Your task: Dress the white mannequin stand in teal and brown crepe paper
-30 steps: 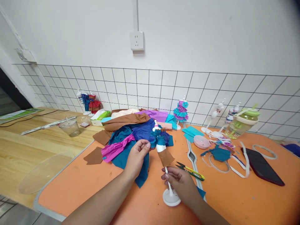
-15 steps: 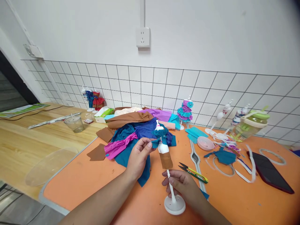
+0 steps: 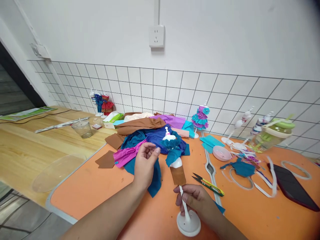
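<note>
My right hand [image 3: 192,198] is closed around the thin white stem of a small dress form [image 3: 177,162], just above its round white base [image 3: 188,222]. Teal crepe paper [image 3: 172,150] covers the form's upper part, with a loose flap hanging over its front. Lower down, a band of brown paper [image 3: 178,175] wraps it, and a white patch shows between. My left hand [image 3: 147,163] is raised left of the form, fingers curled loosely and thumb apart, touching nothing I can see. Behind it lies crumpled teal, blue and magenta crepe paper [image 3: 128,154].
Yellow-green thread snips [image 3: 208,184] lie right of the form. Farther right are a pink dish [image 3: 222,153], teal scraps [image 3: 241,167], tape rings, a phone [image 3: 292,186] and a green-lidded bottle [image 3: 272,135]. Decorated forms [image 3: 200,117] stand along the wall. A glass cup [image 3: 83,128] sits left.
My left hand has let go of the teal paper strip and drawn left. The strip now hangs down over the form's front. My right hand still grips the stem.
</note>
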